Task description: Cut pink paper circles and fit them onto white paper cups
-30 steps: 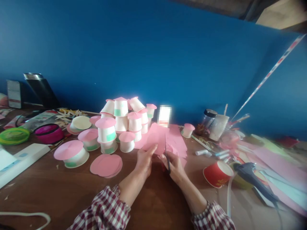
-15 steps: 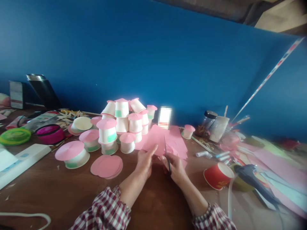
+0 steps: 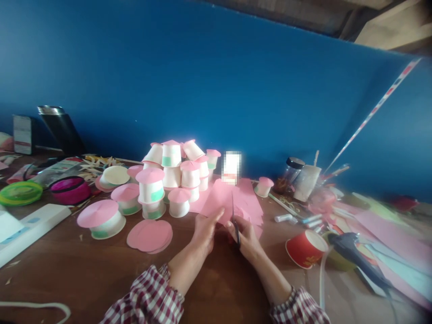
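Pink sheet (image 3: pixel 218 200): near edge partly covered by left hand (image 3: pixel 204 234).
Scissors (image 3: pixel 236 231): handles partly covered by right hand (image 3: pixel 248 238).
Checked sleeves (image 3: pixel 148 292), nearer than the hands: cut off at lower edge.
Pixelated patch (image 3: pixel 231 164), beyond the hands: contents illegible.
Red cup (image 3: pixel 301 249), right of the hands: lettering too blurred to read.
Paper pile (image 3: pixel 384 225), far right: blurred, cut off.
White cable (image 3: pixel 37 305), near left: cut off.

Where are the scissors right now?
In the head view, the scissors are in the right hand, just right of centre, blades at the pink paper, left of the red cup.
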### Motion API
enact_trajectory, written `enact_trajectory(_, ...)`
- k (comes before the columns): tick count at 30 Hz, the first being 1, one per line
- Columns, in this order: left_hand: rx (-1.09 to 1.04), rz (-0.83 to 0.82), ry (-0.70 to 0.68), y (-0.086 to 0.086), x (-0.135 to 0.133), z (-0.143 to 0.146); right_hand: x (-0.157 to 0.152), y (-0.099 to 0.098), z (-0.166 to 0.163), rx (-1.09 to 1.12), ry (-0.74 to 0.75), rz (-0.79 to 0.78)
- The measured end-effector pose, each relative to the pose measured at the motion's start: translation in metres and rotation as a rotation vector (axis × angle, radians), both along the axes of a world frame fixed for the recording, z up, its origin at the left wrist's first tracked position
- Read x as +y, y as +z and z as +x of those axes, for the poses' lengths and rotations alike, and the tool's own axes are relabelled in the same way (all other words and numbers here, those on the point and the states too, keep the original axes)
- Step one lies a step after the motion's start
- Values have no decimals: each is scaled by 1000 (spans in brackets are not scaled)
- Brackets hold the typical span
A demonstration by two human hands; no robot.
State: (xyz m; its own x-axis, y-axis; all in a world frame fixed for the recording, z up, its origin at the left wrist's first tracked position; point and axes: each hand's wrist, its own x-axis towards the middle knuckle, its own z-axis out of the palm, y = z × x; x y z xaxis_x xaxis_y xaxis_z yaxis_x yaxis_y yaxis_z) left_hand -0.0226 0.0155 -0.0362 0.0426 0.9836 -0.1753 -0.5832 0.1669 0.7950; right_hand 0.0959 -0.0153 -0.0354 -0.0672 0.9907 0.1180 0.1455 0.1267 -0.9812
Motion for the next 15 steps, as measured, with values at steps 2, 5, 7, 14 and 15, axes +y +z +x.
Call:
enact_trajectory(2, -10, 1, -10, 3, -2, 1, 0, 0, 0, 2, 3, 8)
enact_trajectory(5, -14, -6, -25, 5, -3, 1, 0, 0, 0, 1, 2, 12)
enact_trajectory(7, -18, -6, -30, 4, -2, 1, 0, 0, 0, -2, -5, 9)
enact_trajectory(14, -24, 1, -10, -3, 2, 0, 1, -1, 2, -42, -13, 1)
enact_trajectory(15, -21, -4, -17, -3, 2, -1, 1, -1, 2, -41, -13, -3)
